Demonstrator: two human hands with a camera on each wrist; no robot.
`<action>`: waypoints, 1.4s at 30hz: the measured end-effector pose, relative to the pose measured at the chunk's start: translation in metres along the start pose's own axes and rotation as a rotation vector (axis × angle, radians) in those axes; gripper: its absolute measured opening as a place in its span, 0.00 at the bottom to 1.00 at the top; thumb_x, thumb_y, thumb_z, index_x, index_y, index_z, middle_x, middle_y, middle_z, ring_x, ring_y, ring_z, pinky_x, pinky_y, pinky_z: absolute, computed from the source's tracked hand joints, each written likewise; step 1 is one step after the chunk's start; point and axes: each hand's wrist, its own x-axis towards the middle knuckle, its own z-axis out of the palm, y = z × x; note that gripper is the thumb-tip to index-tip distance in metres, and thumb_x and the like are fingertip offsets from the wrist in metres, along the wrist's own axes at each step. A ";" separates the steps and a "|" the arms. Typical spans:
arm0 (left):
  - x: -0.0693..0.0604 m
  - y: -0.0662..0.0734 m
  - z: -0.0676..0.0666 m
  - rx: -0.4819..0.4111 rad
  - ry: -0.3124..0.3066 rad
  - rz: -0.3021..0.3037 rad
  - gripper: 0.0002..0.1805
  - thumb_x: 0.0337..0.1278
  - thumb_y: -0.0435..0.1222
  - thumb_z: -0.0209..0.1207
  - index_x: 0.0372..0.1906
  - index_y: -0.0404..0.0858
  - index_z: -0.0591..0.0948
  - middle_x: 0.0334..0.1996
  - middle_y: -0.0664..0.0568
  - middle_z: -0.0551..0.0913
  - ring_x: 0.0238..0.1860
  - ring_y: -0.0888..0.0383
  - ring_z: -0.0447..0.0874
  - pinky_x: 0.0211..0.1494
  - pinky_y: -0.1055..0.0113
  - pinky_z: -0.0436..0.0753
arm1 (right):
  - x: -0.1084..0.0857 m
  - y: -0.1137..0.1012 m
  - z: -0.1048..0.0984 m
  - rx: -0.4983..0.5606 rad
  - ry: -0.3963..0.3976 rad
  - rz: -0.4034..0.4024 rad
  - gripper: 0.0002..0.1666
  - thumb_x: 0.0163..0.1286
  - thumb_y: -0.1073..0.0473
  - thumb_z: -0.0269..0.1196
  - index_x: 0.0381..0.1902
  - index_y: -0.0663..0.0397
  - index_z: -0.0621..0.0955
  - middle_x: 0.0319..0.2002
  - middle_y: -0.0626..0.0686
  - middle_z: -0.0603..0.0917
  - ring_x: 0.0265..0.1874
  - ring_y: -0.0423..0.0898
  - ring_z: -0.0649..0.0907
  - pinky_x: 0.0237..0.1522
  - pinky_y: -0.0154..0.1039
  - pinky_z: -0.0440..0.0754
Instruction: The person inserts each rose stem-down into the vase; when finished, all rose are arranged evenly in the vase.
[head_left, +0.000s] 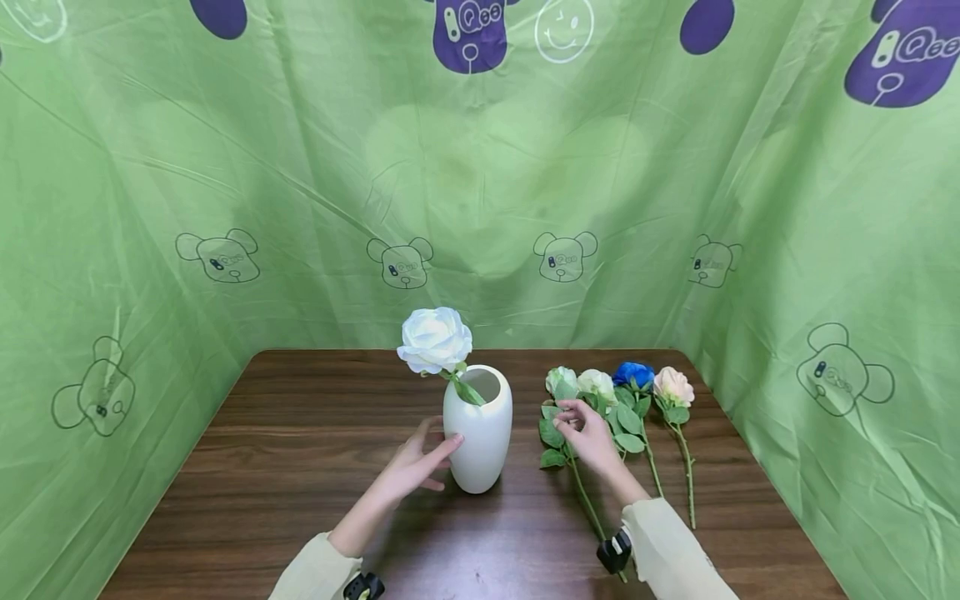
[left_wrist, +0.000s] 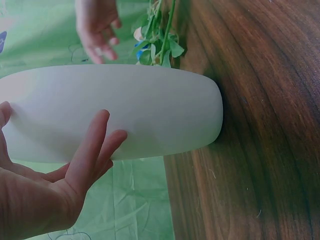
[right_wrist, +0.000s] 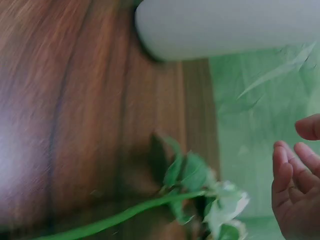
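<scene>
A white vase (head_left: 477, 442) stands upright on the table, with a large white rose (head_left: 435, 340) in its mouth leaning to the left. My left hand (head_left: 411, 467) holds the vase's left side, thumb on the front; some fingers lie along its wall in the left wrist view. Over the leaves of the roses lying on the right, my right hand (head_left: 588, 437) hovers with loosely bent fingers and holds nothing. Those flowers are a pale white-green rose (head_left: 561, 381), another whitish rose (head_left: 597, 385), a blue rose (head_left: 633, 374) and a pink rose (head_left: 673, 387).
The brown wooden table (head_left: 300, 433) is bordered by a green printed curtain (head_left: 480, 183) at the back and both sides. Long green stems (head_left: 588, 500) point toward the table's front edge beneath my right forearm.
</scene>
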 end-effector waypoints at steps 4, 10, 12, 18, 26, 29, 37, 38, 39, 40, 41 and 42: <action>0.000 0.000 0.000 0.006 0.004 -0.001 0.36 0.52 0.52 0.55 0.62 0.39 0.58 0.55 0.34 0.64 0.42 0.40 0.76 0.27 0.56 0.81 | -0.002 0.018 0.000 -0.060 -0.011 0.083 0.17 0.55 0.65 0.62 0.44 0.61 0.75 0.31 0.56 0.82 0.28 0.48 0.79 0.28 0.39 0.76; 0.001 -0.001 0.000 -0.001 -0.003 -0.005 0.37 0.52 0.52 0.56 0.62 0.39 0.57 0.55 0.34 0.64 0.43 0.40 0.75 0.28 0.54 0.81 | -0.004 0.040 0.000 -0.134 -0.033 0.128 0.20 0.55 0.66 0.63 0.46 0.66 0.74 0.28 0.55 0.81 0.25 0.49 0.80 0.26 0.41 0.77; 0.001 -0.001 0.000 -0.005 -0.008 -0.006 0.37 0.52 0.52 0.56 0.62 0.39 0.57 0.56 0.34 0.63 0.43 0.40 0.75 0.29 0.52 0.80 | -0.006 0.047 0.001 -0.155 -0.039 0.147 0.21 0.55 0.65 0.63 0.46 0.66 0.73 0.27 0.54 0.81 0.21 0.47 0.80 0.24 0.39 0.77; 0.001 -0.001 -0.001 -0.007 -0.010 -0.005 0.37 0.52 0.52 0.56 0.62 0.39 0.57 0.56 0.33 0.63 0.43 0.40 0.75 0.29 0.53 0.81 | -0.010 0.062 0.007 -0.233 -0.048 0.174 0.22 0.53 0.63 0.64 0.46 0.64 0.73 0.24 0.50 0.80 0.15 0.41 0.77 0.20 0.38 0.75; 0.001 -0.001 -0.001 0.000 -0.010 0.006 0.37 0.53 0.52 0.55 0.62 0.38 0.57 0.56 0.34 0.63 0.43 0.40 0.76 0.27 0.54 0.81 | -0.011 0.067 0.012 -0.311 -0.030 0.156 0.21 0.50 0.64 0.65 0.44 0.61 0.75 0.22 0.47 0.78 0.19 0.41 0.75 0.23 0.38 0.73; 0.001 -0.001 -0.001 -0.006 -0.013 0.006 0.37 0.53 0.52 0.55 0.62 0.38 0.57 0.56 0.33 0.63 0.43 0.40 0.76 0.28 0.53 0.80 | -0.011 0.067 0.011 -0.327 -0.028 0.141 0.21 0.49 0.66 0.62 0.44 0.60 0.75 0.22 0.46 0.77 0.18 0.41 0.74 0.22 0.37 0.72; 0.001 0.000 0.000 -0.012 -0.012 -0.002 0.37 0.52 0.52 0.56 0.62 0.38 0.57 0.56 0.33 0.63 0.42 0.41 0.76 0.26 0.56 0.81 | -0.012 0.056 0.006 -0.277 -0.045 0.100 0.21 0.49 0.72 0.58 0.45 0.63 0.75 0.20 0.48 0.77 0.16 0.41 0.72 0.21 0.37 0.70; 0.001 0.000 0.000 -0.012 -0.011 -0.003 0.37 0.52 0.52 0.56 0.62 0.38 0.57 0.56 0.33 0.63 0.42 0.41 0.76 0.26 0.56 0.81 | -0.012 0.054 0.006 -0.271 -0.046 0.092 0.22 0.48 0.73 0.58 0.45 0.63 0.75 0.20 0.48 0.77 0.16 0.41 0.73 0.22 0.37 0.71; 0.001 0.000 0.000 -0.012 -0.010 -0.004 0.37 0.52 0.52 0.56 0.62 0.38 0.57 0.56 0.33 0.63 0.42 0.41 0.76 0.26 0.56 0.81 | -0.012 0.052 0.005 -0.265 -0.045 0.082 0.22 0.48 0.73 0.58 0.45 0.63 0.75 0.19 0.48 0.77 0.16 0.41 0.73 0.22 0.37 0.71; 0.001 0.000 0.000 -0.011 -0.011 -0.004 0.37 0.52 0.52 0.56 0.62 0.38 0.57 0.56 0.33 0.62 0.42 0.41 0.76 0.26 0.56 0.81 | -0.012 0.051 0.005 -0.261 -0.044 0.074 0.22 0.48 0.73 0.59 0.44 0.63 0.75 0.19 0.48 0.77 0.16 0.40 0.73 0.23 0.37 0.71; 0.001 -0.001 0.000 -0.010 -0.011 -0.004 0.37 0.52 0.52 0.56 0.62 0.38 0.57 0.56 0.33 0.62 0.42 0.41 0.76 0.27 0.55 0.81 | -0.012 0.049 0.004 -0.255 -0.044 0.066 0.22 0.48 0.73 0.59 0.44 0.62 0.75 0.19 0.48 0.77 0.16 0.41 0.74 0.23 0.38 0.72; 0.001 -0.001 0.000 -0.009 -0.011 -0.004 0.37 0.52 0.52 0.56 0.62 0.38 0.57 0.56 0.33 0.62 0.42 0.41 0.76 0.27 0.55 0.81 | -0.012 0.047 0.004 -0.250 -0.045 0.055 0.22 0.48 0.73 0.60 0.44 0.62 0.76 0.20 0.47 0.78 0.17 0.40 0.74 0.23 0.38 0.72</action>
